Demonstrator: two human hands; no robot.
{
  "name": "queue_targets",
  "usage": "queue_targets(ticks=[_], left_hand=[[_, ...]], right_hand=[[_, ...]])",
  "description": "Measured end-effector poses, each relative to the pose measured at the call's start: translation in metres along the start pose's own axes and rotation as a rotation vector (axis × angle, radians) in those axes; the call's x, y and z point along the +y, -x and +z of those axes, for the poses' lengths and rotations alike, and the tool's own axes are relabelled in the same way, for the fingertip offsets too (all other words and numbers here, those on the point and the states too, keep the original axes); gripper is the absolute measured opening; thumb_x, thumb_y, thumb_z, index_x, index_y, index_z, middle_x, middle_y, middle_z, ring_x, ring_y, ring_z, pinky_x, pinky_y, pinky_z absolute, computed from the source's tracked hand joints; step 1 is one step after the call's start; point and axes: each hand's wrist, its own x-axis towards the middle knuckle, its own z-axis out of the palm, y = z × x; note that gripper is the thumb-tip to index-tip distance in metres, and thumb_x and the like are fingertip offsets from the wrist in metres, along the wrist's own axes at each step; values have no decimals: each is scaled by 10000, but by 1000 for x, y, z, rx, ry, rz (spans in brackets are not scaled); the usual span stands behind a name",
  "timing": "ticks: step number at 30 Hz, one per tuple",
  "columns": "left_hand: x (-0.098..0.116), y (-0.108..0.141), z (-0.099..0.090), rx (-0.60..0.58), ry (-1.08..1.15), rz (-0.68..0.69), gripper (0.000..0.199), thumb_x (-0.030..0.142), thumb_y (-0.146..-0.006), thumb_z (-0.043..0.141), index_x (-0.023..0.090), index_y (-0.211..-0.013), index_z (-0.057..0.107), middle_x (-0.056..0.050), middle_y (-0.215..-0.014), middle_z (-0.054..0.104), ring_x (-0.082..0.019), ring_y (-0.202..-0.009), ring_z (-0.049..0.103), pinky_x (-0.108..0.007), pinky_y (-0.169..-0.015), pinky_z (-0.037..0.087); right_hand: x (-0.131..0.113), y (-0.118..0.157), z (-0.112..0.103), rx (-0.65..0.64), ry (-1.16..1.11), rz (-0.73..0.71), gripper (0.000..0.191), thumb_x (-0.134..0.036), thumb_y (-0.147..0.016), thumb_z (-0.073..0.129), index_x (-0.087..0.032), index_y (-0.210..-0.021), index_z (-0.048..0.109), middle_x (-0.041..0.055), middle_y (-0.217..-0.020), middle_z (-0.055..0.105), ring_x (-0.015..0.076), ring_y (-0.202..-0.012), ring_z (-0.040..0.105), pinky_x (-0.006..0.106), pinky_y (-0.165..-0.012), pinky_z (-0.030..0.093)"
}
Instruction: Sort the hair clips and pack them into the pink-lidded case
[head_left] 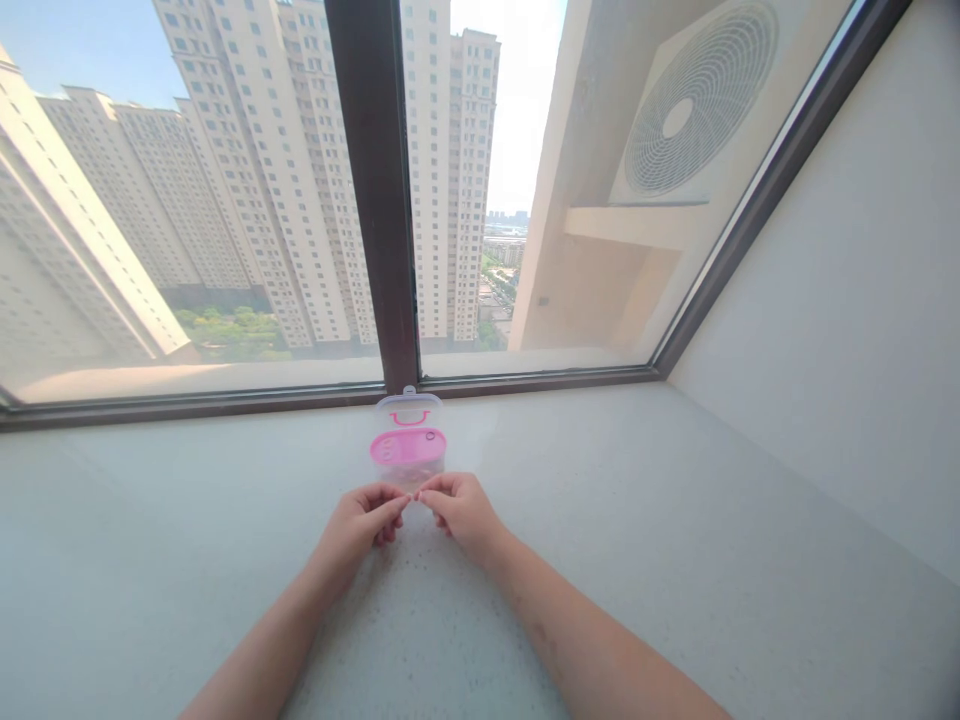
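My left hand (367, 520) and my right hand (459, 512) meet fingertip to fingertip just in front of a small clear box. Both are closed in a pinch, thumb against forefinger. Whatever sits between the fingertips is too small to make out. The box (390, 470) stands on the pale sill behind my hands, its lower front partly hidden by them. A pink tray (409, 446) with a few small ring-like items fills its top. Its clear lid (384, 405), with a pink handle (410, 420), is raised against the window frame.
The pale speckled sill (600, 560) spreads out on both sides of my arms. Behind the box runs a dark window frame (375, 200), with tall buildings and an outdoor fan unit (701, 100) beyond the glass. A white wall (847, 300) rises at the right.
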Motion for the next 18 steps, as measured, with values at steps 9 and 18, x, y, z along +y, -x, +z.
queue_targets(ticks=[9,18], left_hand=[[-1,1,1,1,-10,2,274,402,-734,638,128,-745,632,19,-549,543,-93,-476,452,-200,-452,316],[2,2,2,-11,-89,21,327,445,-745,613,121,-749,659,54,-460,425,-87,-439,356,-208,-439,238]], right_hand=[[1,0,-1,-21,-3,-10,135,-266,-688,605,-139,-705,645,-75,-395,418,60,-339,320,179,-319,217],[8,0,2,2,71,-163,160,-262,-707,597,-124,-721,677,-61,-411,425,62,-362,332,192,-369,236]])
